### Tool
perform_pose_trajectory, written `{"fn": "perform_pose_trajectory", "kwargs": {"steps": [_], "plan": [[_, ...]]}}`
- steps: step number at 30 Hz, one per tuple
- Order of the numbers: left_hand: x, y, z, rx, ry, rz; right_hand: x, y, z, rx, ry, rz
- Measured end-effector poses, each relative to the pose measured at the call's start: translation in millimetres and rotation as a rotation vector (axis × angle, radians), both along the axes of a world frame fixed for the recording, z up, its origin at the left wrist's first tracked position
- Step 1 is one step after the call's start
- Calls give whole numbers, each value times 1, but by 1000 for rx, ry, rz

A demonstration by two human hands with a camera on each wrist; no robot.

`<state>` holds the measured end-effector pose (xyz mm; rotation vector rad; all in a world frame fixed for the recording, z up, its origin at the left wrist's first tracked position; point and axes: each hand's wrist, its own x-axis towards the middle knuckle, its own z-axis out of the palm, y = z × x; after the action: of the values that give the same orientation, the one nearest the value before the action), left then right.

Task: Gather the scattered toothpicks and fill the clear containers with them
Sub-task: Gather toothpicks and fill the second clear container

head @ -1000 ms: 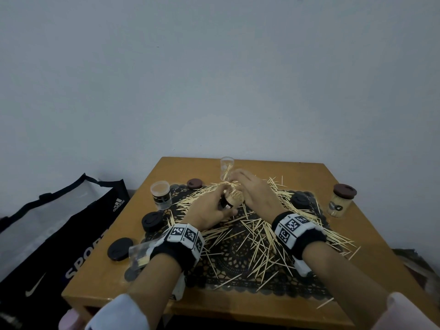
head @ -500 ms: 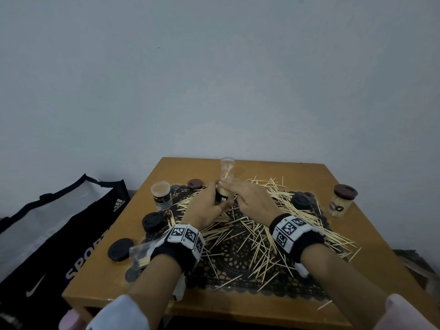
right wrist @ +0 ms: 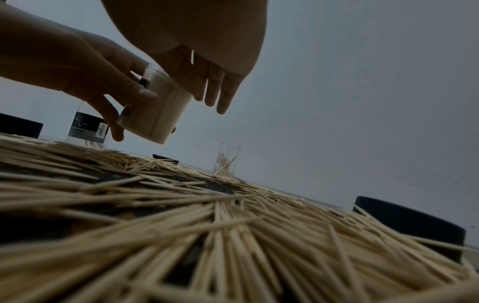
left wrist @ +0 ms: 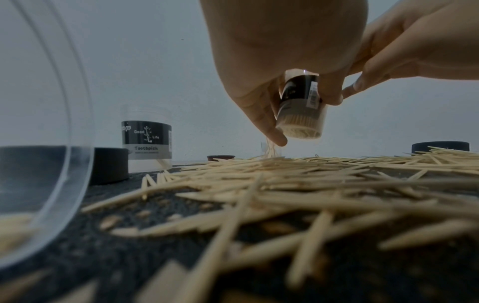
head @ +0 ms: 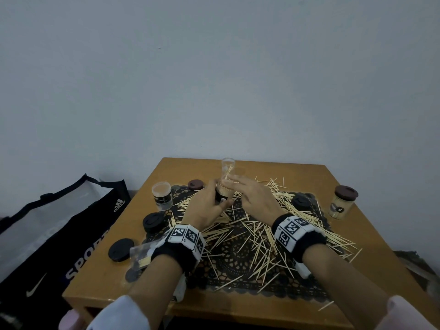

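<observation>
Packed jar (head: 223, 194) gripped in left hand (head: 204, 208), lifted clear of the mat (head: 238, 248) and tilted, toothpicks filling it to the mouth. Likely spill if tilted further: nothing caps the opening but the right hand (head: 252, 198), and its fingers (right wrist: 220, 90) lie nearly straight, slightly spread, against the jar's top and far side rather than closed round it. Possible slip too, judged from the grip: left thumb and fingertips (left wrist: 269, 131) curled low on the slick wall, no palm beneath. Whether right fingertips press on the toothpick ends, cannot tell. Knocking the tall jar (head: 228, 170) just behind the held jar also a risk, being light and nearly empty. Loose toothpicks (head: 257, 236) spread thick below the held jar across the mat; open jar (head: 162, 195) to its left, capped jar (head: 340, 202) well to its right.
</observation>
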<state>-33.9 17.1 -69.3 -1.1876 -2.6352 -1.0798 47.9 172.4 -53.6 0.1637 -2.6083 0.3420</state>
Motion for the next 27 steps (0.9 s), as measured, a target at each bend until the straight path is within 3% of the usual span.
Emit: {"fn": "perform_pose_trajectory", "kwargs": {"steps": [4,7,11,13,27], "plan": [[0,-1,1,-22,5,51,-3,1,-2,-1,54,-17],[-2,-2,0,-27,28,149,-4,6,-4,-13,-14,-96],[-3,-2,0,13,98,169,-4,12,-11,33,-521,-21],[-5,-2,-1,-13,137,164,-3,11,-11,61,-635,-5],[-5,-2,-3,-44,150,152,-6,10,-9,-2,-559,-16]]}}
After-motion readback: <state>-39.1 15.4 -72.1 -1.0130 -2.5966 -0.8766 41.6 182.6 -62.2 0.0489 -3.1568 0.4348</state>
